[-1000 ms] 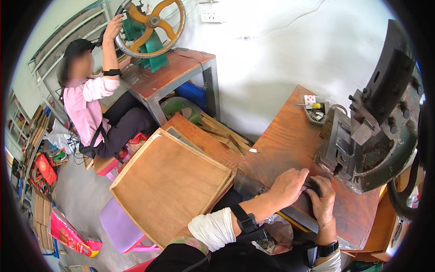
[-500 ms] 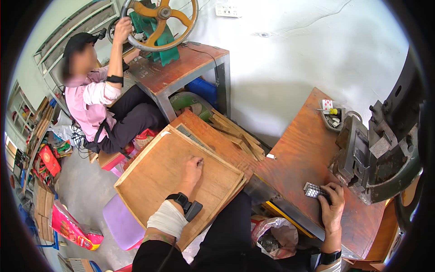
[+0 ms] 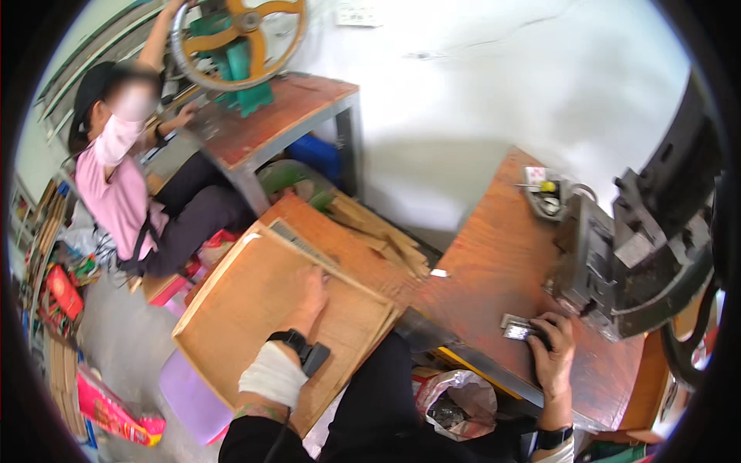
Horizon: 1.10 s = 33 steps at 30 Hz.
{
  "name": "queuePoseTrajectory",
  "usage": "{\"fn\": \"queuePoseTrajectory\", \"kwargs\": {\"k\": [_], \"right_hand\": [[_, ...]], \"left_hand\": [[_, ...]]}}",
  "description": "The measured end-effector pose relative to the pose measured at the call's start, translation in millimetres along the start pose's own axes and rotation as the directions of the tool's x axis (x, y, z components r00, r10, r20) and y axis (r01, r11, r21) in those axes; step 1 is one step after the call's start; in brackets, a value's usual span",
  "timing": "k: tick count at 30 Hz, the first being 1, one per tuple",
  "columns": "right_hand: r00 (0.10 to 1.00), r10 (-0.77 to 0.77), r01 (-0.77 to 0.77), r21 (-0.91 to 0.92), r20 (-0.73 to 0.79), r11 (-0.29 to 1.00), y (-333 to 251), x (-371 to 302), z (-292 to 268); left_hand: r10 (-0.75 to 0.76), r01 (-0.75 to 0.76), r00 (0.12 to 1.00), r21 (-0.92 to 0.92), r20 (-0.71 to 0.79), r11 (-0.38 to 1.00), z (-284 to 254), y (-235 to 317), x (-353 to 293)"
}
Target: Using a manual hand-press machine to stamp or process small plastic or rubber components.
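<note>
My right hand (image 3: 552, 345) is closed at the edge of a small stack of shiny, patterned metal plates (image 3: 518, 331) on the reddish-brown workbench (image 3: 467, 309). The plates stick out to the left of the fingertips; the rest is hidden by the hand. My left hand (image 3: 311, 292) is over a shallow wooden tray (image 3: 247, 309), which sits tilted across my lap side. Its fingers are smeared, and nothing shows in them. Right of the plates stands a dark metal press (image 3: 594, 255) with a heavy block at its base.
A small dish (image 3: 548, 202) with a yellow-handled screwdriver lies behind the press. Wooden strips (image 3: 378, 231) lie beyond the tray. A bag (image 3: 459, 405) sits below the bench edge. At left, a seated person in pink (image 3: 116, 185) holds a large yellow-spoked wheel (image 3: 247, 23).
The whole view has shifted, so things sit further left. The person at the wheel has raised an arm with it. My right hand still has the plates.
</note>
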State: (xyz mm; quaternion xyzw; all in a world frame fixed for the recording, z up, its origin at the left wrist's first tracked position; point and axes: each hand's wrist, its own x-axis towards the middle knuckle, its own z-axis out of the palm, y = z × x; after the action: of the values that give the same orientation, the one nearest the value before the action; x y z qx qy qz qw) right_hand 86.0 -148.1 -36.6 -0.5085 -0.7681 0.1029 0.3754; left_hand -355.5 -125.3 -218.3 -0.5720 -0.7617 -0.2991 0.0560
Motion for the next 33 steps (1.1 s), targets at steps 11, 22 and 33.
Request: {"fn": "queuePoseTrajectory", "kwargs": {"k": [11, 22, 33], "right_hand": [[0.994, -0.108, 0.108, -0.034, -0.003, 0.994, -2.6, 1.7, -5.5], [0.991, -0.133, 0.133, 0.016, -0.011, 0.991, 4.0, 0.8, -3.0], [0.995, -0.098, 0.097, -0.027, -0.031, 0.995, 6.4, -2.1, 0.3]], "left_hand": [[0.071, -0.108, 0.994, -0.623, -0.084, 0.775, -103.9, 139.6, 13.7], [0.481, -0.336, 0.877, -0.721, -0.003, 0.606, -65.3, 303.5, 27.3], [-0.756, 0.883, 0.453, 0.356, -0.472, 0.306, -180.2, -39.3, -174.4]]}}
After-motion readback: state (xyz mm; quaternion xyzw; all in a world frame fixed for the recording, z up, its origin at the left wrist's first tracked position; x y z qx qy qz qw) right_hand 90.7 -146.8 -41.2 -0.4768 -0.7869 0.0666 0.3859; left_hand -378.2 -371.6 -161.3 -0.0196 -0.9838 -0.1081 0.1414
